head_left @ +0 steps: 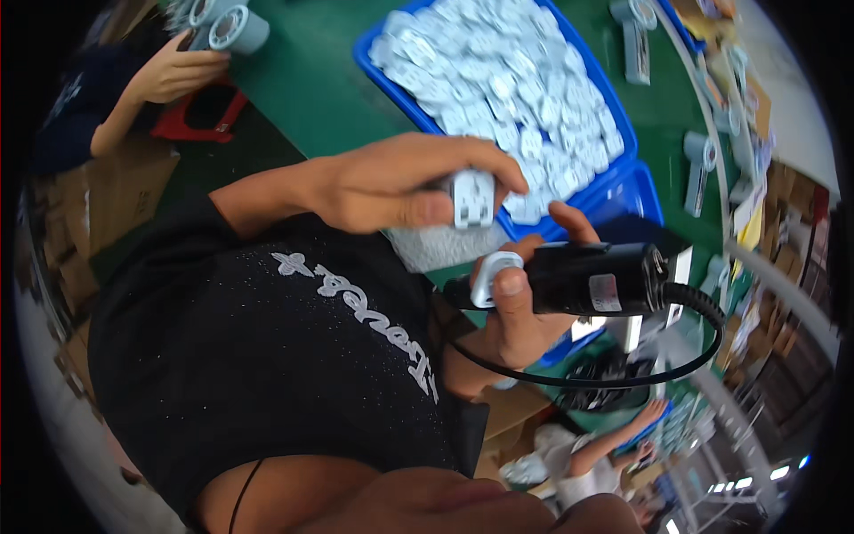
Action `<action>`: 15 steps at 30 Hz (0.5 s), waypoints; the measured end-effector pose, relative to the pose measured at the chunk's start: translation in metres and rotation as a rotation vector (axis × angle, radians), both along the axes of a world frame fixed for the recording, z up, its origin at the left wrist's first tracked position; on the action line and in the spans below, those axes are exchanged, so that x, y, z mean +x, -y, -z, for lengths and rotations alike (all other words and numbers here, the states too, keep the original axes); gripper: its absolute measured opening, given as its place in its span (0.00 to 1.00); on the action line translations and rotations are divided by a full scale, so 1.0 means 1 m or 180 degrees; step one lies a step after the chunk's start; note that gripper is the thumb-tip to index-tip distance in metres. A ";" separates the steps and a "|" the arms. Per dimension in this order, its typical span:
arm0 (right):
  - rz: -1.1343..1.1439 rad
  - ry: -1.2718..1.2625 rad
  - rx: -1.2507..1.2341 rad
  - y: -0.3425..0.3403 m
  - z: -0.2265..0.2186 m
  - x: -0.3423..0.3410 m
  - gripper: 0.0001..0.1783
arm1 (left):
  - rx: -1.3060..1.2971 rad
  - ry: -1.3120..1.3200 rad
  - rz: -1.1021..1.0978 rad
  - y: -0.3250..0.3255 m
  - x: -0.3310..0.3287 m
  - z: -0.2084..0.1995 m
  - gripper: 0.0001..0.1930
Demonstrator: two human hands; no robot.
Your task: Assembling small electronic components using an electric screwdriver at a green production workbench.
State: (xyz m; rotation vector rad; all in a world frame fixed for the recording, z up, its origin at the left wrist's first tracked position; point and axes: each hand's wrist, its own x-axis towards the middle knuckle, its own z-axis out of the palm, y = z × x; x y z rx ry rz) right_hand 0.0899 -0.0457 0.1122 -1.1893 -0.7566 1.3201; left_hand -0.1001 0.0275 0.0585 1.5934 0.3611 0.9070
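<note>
My left hand [382,185] is closed on a small whitish plastic part [473,198] with square cutouts, pinched between thumb and fingers. To its lower right, my right hand [520,307] wraps round a black cylindrical power tool [592,278], which looks like an electric screwdriver. The tool lies almost level, and a black cable [614,381] loops from its right end. Under my right thumb sits a pale oval plastic part [495,279], held against the tool. Just beyond my hands is a blue tray [381,76] heaped with similar pale parts [498,89].
A clear plastic bag [440,247] lies between my body and the tray. Another blue tray [645,191] adjoins the first. Pale blue handled devices [698,173] lie on the green table [307,67]. At left, a co-worker's hand [178,73] is by a pale blue cylinder [238,31] and a red frame [200,120].
</note>
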 end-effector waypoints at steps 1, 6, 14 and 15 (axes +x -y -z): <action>0.0115 0.0178 -0.0059 0.007 -0.001 0.001 0.42 | -0.0084 0.0167 0.0351 0.000 0.016 0.007 0.32; 0.0740 0.0893 -0.0088 0.045 0.024 0.023 0.35 | 0.0332 0.0418 0.0470 0.018 0.077 0.023 0.26; 0.2053 0.1866 0.1935 0.040 0.022 0.057 0.36 | 0.0654 0.0406 0.0716 0.026 0.112 0.055 0.22; 0.2267 0.1883 0.2018 0.035 0.006 0.067 0.41 | 0.0919 0.0573 0.0573 0.029 0.116 0.057 0.23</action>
